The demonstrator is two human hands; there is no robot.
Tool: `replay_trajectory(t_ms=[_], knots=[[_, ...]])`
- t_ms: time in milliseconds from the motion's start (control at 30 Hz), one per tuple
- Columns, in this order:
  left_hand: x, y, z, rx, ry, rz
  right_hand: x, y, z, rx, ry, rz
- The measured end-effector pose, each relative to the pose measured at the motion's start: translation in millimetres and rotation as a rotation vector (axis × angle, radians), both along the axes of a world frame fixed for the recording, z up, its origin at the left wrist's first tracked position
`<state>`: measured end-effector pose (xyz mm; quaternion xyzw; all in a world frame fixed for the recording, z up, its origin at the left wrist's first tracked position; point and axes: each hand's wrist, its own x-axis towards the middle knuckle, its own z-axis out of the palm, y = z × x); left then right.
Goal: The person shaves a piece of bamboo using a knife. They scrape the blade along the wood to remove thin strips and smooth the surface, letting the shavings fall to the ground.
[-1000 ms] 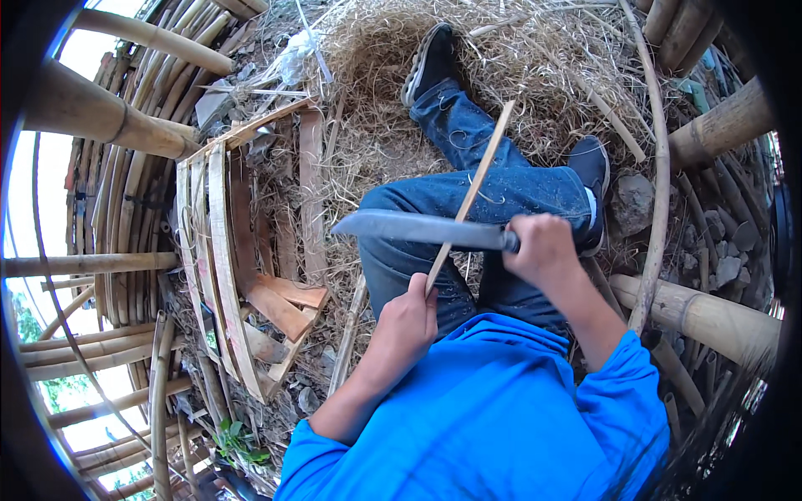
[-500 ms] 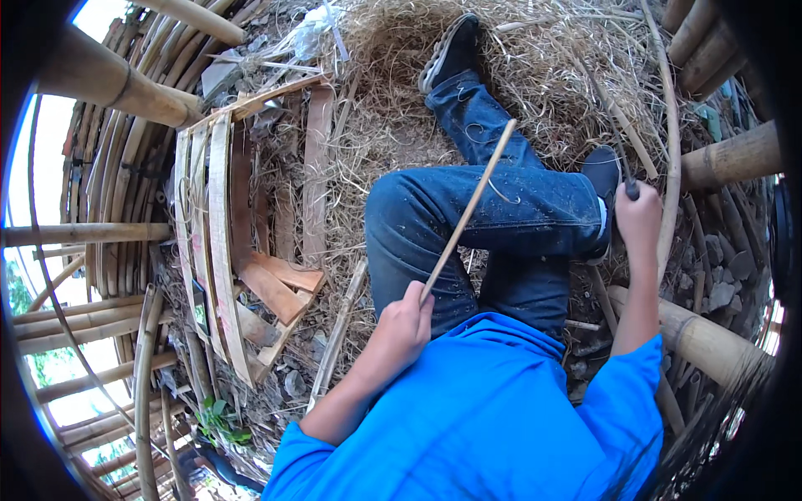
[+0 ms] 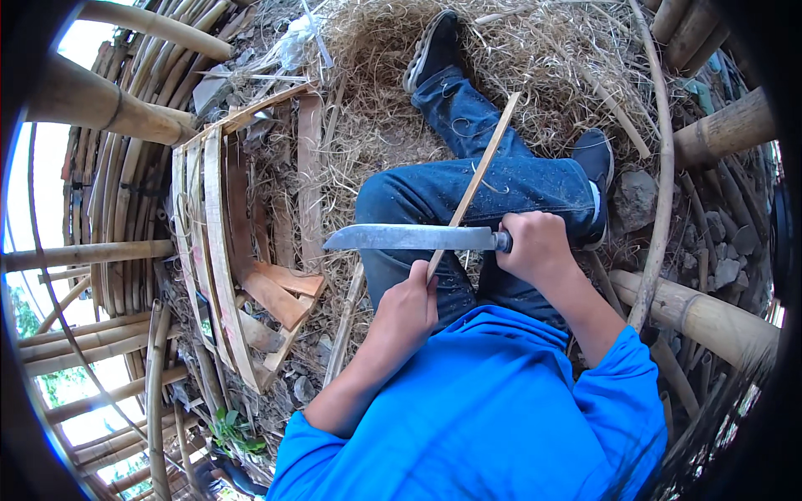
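Observation:
A thin bamboo strip (image 3: 485, 163) slants up and away across my bent legs. My left hand (image 3: 407, 311) is closed around its near end. In my right hand (image 3: 535, 245) is the dark handle of a machete (image 3: 409, 237), its long blade pointing left. The blade lies across the strip just beyond my left fingers; whether the edge bites into the strip I cannot tell. Beneath both is my jeans-covered knee (image 3: 386, 209), dusted with small shavings.
A slatted wooden crate (image 3: 219, 242) rests on its side at the left. Curly shavings (image 3: 576, 63) cover the ground ahead. Thick bamboo poles (image 3: 710, 321) and a long stick (image 3: 664, 167) lie to the right, near stones (image 3: 725, 271). A bamboo wall (image 3: 125, 167) stands on the left.
My right hand has swung the machete in from the far right, turning the blade from pointing away to pointing left across the strip. My left hand keeps hold of the strip.

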<state>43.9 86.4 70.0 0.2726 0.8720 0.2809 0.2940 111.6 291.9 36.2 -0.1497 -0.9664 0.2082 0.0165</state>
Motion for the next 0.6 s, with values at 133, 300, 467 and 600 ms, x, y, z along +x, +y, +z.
replay_trajectory(t_ms=[133, 300, 467, 600], knots=[[5.5, -5.9, -0.9, 0.03, 0.025, 0.001, -7.0, 31.0, -21.8, 0.158, 0.055, -0.201], [23.6, -27.0, 11.2, 0.196, -0.097, 0.071, 32.9, 161.8, -12.2, 0.193, -0.248, -0.647], [4.7, -18.0, 10.0, 0.145, -0.366, 0.155, 40.5, 95.6, -6.4, -0.002, 0.119, -0.619], [0.0, -16.6, 6.5, 0.265, -0.428, 0.053, 22.7, 20.9, 13.6, -0.282, 0.192, -0.421]])
